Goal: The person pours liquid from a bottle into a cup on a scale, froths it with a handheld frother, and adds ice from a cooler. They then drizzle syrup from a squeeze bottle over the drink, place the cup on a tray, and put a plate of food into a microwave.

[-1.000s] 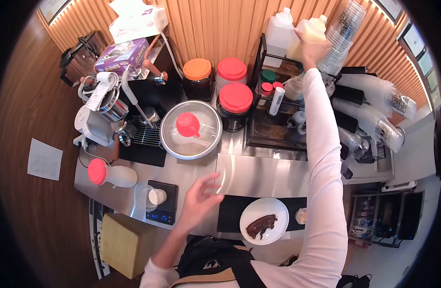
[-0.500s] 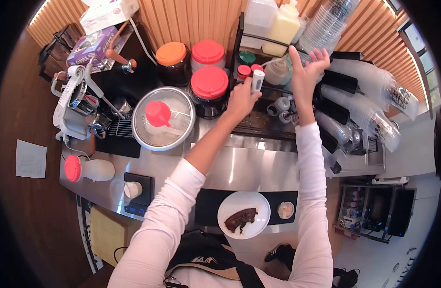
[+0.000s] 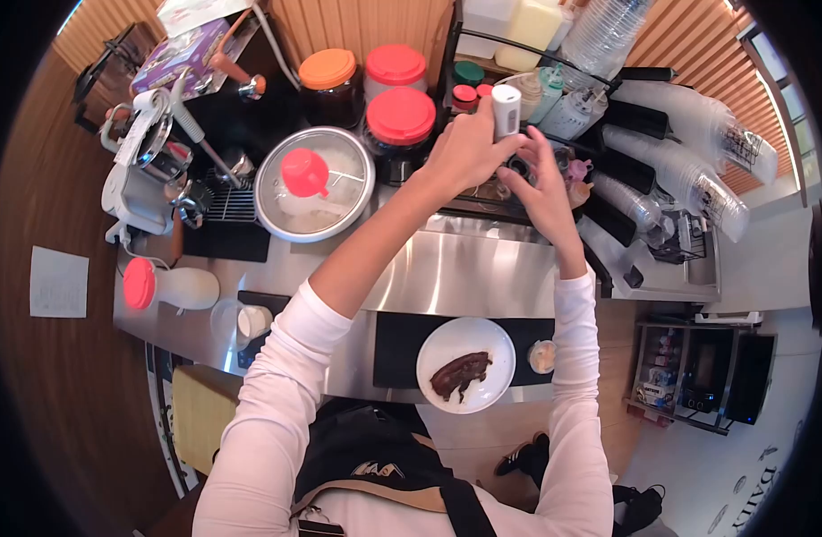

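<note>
My left hand (image 3: 464,154) is closed around a small white handheld device (image 3: 507,109) with a grey panel on its side; its lower end is hidden. Close beside it, my right hand (image 3: 545,197) has its thumb and fingers curved but apart, with nothing plainly visible between them. Both hands are over a black rack (image 3: 482,208) holding small bottles and red-capped jars (image 3: 464,97). Nearer to me, a white plate (image 3: 433,349) bears a dark brown piece of food (image 3: 460,374). A small cup (image 3: 542,356) stands right of the plate.
A steel bowl (image 3: 364,201) with a red scoop (image 3: 304,172) stands to the left, near red-lidded jars (image 3: 400,116). Stacked clear cups (image 3: 675,174) lie at the right. A red-lidded bottle (image 3: 187,288) lies at the left edge by a white cup (image 3: 253,321).
My left hand has moved slightly right with the white device. My right hand has come down and left from beside the bottles, its spread fingers now curved near the left hand.
</note>
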### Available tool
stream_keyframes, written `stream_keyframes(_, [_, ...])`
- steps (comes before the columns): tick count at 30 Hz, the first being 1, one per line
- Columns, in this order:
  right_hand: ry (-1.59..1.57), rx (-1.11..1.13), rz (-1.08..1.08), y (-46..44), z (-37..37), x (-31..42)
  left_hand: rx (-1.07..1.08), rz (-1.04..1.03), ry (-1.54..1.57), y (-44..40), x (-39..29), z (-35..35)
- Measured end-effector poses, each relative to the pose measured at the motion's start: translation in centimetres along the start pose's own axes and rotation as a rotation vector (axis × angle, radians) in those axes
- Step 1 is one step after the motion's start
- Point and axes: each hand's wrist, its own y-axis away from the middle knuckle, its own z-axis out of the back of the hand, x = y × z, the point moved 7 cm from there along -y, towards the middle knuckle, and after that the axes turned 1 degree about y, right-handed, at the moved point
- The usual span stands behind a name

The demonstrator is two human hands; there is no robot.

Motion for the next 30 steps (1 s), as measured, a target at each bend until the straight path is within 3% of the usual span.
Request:
stream_keyframes(3, [0.023, 0.19, -0.003, -1.2, -3.7, -0.7, -0.006, 0.013, 0.101, 0.7, 0.1, 0.3])
stream_keyframes(4, [-0.046, 0.179, 0.143, -2.0, -4.4, -3.0, -0.062, 0.005, 0.117, 1.3, 0.8, 0.2])
stream_keyframes(7, [0.096, -0.025, -0.155, 1.1, -3.4, -4.5, -0.163, -0.034, 0.205, 2.8, 0.7, 1.4])
stream_keyframes(8, [0.071, -0.033, -0.119, 2.2, -3.4, -4.2, -0.155, -0.046, 0.252, 4.0, -0.1, 2.9])
stream_keyframes(11, [0.069, -0.031, 0.063, 4.7, -4.4, 1.4, -0.128, -0.068, 0.361, 7.1, -1.1, 6.3])
stream_keyframes(13, [-0.105, 0.045, 0.197, 5.5, -6.8, 5.4, -0.1, -0.082, 0.331, 9.6, -2.3, 8.8])
stream_keyframes(15, [-0.256, 0.191, 0.01, 6.4, -10.3, 8.0, -0.109, -0.043, 0.377, 12.6, -3.0, 11.8])
stream_keyframes(17, [-0.308, 0.234, 0.124, 7.7, -14.4, 12.6, -0.072, 0.05, 0.366, 16.3, -3.3, 15.8])
stream_keyframes(20, [-0.321, 0.356, 0.188, 10.1, -20.0, 19.2, -0.195, 0.007, 0.312, 22.2, -3.3, 23.6])
stream_keyframes(21, [-0.293, 0.408, 0.17, 10.8, -22.1, 20.2, -0.18, 0.016, 0.167, 24.4, -3.7, 26.1])
stream_keyframes(23, [-0.277, 0.42, 0.191, 12.2, -25.7, 23.7, -0.207, 0.076, 0.231, 28.6, -2.6, 29.2])
stream_keyframes(26, [-0.329, 0.36, 0.425, 14.2, -30.6, 27.4, -0.235, -0.062, 0.179, 33.8, -1.9, 32.5])
stream_keyframes(30, [-0.296, 0.371, 0.291, 17.0, -35.8, 26.2, -0.291, -0.146, 0.06, 37.2, 1.4, 33.6])
